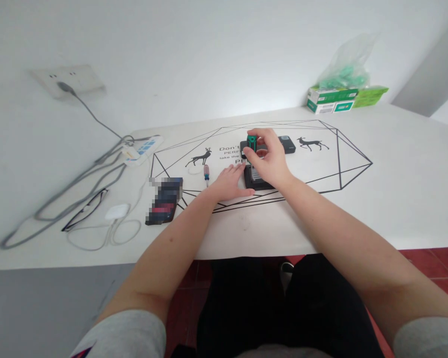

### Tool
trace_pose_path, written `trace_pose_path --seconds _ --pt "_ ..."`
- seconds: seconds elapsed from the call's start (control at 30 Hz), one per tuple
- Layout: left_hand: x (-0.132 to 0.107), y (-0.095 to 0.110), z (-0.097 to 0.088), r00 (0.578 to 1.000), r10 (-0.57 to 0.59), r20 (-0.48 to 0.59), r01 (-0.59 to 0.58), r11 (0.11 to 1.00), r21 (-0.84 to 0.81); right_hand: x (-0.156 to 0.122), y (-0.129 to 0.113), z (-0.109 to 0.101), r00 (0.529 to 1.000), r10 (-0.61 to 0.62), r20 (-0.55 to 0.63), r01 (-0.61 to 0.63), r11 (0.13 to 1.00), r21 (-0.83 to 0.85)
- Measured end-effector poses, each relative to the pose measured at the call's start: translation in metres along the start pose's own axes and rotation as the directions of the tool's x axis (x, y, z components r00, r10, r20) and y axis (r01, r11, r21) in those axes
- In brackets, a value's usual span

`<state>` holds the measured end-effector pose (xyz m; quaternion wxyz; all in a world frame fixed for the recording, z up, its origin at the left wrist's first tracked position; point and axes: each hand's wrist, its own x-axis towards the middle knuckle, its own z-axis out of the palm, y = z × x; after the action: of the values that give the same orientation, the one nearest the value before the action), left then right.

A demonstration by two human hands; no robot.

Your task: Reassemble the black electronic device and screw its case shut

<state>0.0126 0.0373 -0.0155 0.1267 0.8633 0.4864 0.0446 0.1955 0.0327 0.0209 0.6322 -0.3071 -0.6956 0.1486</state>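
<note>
My right hand (268,159) is closed around a green-handled tool (251,141), held upright over a small black device (254,179) on the white table (395,189). My left hand (229,183) lies flat on the table with its fingers stretched out, its thumb touching the left edge of that device. A second flat black piece (288,144) lies just behind my right hand. A small screwdriver with a pink and blue handle (206,174) rests to the left of my left hand.
A dark phone-like item (165,201) lies at left, near glasses (85,211), a white charger with cable (116,212) and a power strip (141,149) with grey cords. Green boxes and a plastic bag (338,94) stand at the back right.
</note>
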Motion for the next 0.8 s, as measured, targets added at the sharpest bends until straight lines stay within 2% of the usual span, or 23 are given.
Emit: trace_pose_path --seconds 0.3,0.47,0.57,0.7,0.8 --pt "-0.0006 0.0001 0.0002 1.0 -0.025 -0.015 0.025 1.0 -0.01 -0.0024 0.0044 0.0042 0.999 -0.014 0.051 0.014 1.0 0.008" --pt "0.0006 -0.0018 0.0018 1.0 -0.029 -0.011 0.028 1.0 -0.005 -0.0012 0.004 0.0043 1.0 -0.019 0.018 0.019 1.0 -0.007" --pt "0.0007 -0.0025 0.0024 1.0 -0.028 -0.01 0.028 1.0 -0.006 -0.0011 0.0023 0.0045 1.0 0.011 0.01 -0.012 0.996 0.09" --pt "-0.0002 -0.0011 0.0011 0.999 -0.037 -0.005 0.037 0.999 -0.002 -0.002 0.0007 0.0066 0.994 0.098 0.056 -0.109 0.963 0.247" --pt "-0.0007 0.0002 0.0003 0.999 -0.037 0.001 0.037 0.999 -0.009 -0.0022 0.0008 0.0083 0.995 0.094 0.017 -0.096 0.975 0.2"
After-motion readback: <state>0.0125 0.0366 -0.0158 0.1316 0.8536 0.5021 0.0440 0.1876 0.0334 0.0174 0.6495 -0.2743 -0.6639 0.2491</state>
